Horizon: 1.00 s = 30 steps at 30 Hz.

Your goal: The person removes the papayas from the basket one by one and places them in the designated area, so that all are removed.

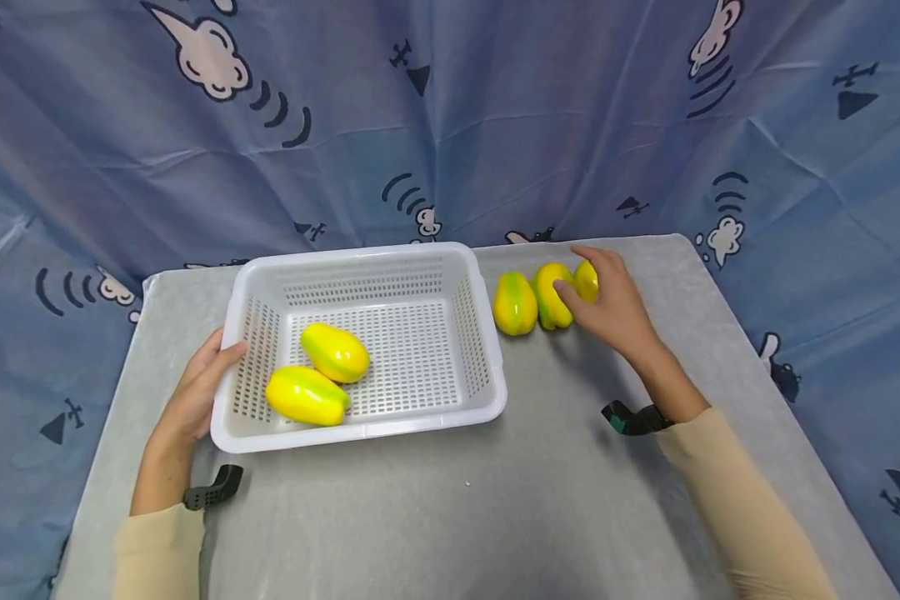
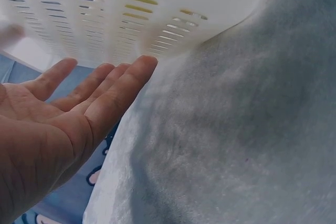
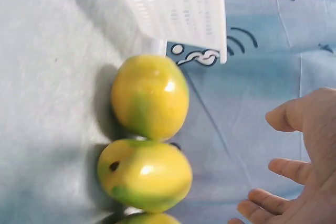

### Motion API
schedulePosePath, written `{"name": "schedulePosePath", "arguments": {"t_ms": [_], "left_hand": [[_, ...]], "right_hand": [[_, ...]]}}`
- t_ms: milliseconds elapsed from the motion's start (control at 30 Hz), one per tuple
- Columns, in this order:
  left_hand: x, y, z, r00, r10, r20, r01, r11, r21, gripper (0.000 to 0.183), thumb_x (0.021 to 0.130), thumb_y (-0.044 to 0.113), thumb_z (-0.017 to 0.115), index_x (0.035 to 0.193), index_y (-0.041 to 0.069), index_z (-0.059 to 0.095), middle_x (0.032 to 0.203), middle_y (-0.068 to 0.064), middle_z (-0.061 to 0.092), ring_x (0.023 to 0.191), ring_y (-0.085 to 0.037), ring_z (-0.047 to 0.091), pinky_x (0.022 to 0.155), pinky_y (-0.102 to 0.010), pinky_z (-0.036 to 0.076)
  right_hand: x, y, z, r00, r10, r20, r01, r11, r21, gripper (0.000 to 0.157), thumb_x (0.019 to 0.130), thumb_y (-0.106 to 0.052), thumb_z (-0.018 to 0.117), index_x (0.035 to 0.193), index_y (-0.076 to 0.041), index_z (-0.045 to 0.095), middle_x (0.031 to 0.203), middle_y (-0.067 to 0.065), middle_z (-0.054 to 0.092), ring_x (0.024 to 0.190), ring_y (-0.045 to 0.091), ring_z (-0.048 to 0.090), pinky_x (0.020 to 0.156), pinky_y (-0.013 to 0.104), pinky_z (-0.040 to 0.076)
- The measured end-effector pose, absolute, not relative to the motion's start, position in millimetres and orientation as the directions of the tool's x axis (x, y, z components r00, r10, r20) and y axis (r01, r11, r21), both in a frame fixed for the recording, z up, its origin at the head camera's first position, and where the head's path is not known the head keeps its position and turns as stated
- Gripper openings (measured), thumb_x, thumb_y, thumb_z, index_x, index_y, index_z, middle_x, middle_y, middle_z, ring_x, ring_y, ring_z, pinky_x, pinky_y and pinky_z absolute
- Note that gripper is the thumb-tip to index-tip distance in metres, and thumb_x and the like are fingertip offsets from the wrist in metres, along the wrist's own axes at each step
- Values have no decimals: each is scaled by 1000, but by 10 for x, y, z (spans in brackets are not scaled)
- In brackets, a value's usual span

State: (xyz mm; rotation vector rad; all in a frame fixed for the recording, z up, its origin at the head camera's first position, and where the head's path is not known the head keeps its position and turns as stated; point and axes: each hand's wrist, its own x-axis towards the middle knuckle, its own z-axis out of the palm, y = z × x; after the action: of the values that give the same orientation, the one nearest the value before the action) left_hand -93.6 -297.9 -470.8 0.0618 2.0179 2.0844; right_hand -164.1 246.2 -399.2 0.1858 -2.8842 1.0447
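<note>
My left hand [image 1: 197,385] holds a white perforated plastic basket [image 1: 360,432] at its left side, thumb over the rim. In the left wrist view its fingers [image 2: 118,95] reach up against the basket's outer wall. Inside the basket lie two glossy yellow-green papaya-like fruits, one [image 1: 335,352] behind the other [image 1: 307,396]. To the right of the basket, three more stand in a row: a left one [image 1: 515,303], a middle one [image 1: 552,293] and a right one [image 1: 587,282], partly hidden by my right hand [image 1: 607,304]. That hand hovers over them with thumb and fingers spread, holding nothing.
A grey cloth-covered table [image 1: 420,525] carries everything. Behind it and at both sides hangs a blue patterned curtain [image 1: 495,125]. The basket's right wall stands close to the left fruit of the row. Each wrist wears a black device [image 1: 633,419].
</note>
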Motion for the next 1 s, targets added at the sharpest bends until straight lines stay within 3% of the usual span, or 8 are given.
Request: {"name": "schedulePosePath", "arguments": {"t_ms": [133,400,833,1000], "left_hand": [[-953,-2978,-4701,-971,201,-131,-137,-14,991,66,115,31,44,170,14,14,153,-17,40,116,-5,70,85,-33,66],[-958,-2971,-4684,-967,199,-159,-164,-8,986,67,114,34,44,171,15,13,163,-34,23,116,-4,68,85,-32,65],[-943,-2987,-4673,-964,195,-182,-185,-1,983,67,114,34,45,171,18,14,163,-30,26,115,-3,68,84,-32,66],[-941,-2980,-4681,-965,193,-175,-179,0,984,66,114,34,44,171,18,14,163,-31,26,116,-4,68,84,-33,66]], "right_hand": [[-1640,2366,-3918,-985,-130,112,-171,765,-620,63,103,-26,68,157,-4,46,163,27,40,150,48,38,122,73,32],[-1631,2201,-3895,-982,-160,98,-186,746,-640,61,102,-26,68,157,-7,48,164,24,39,151,46,39,123,72,32],[-1633,1895,-3814,-967,-235,100,-244,732,-636,63,102,-24,68,160,-15,46,167,15,41,156,38,36,126,69,32],[-1633,1760,-3768,-961,-262,84,-253,717,-650,60,102,-25,68,157,-10,49,171,14,35,159,39,31,128,69,28]]}}
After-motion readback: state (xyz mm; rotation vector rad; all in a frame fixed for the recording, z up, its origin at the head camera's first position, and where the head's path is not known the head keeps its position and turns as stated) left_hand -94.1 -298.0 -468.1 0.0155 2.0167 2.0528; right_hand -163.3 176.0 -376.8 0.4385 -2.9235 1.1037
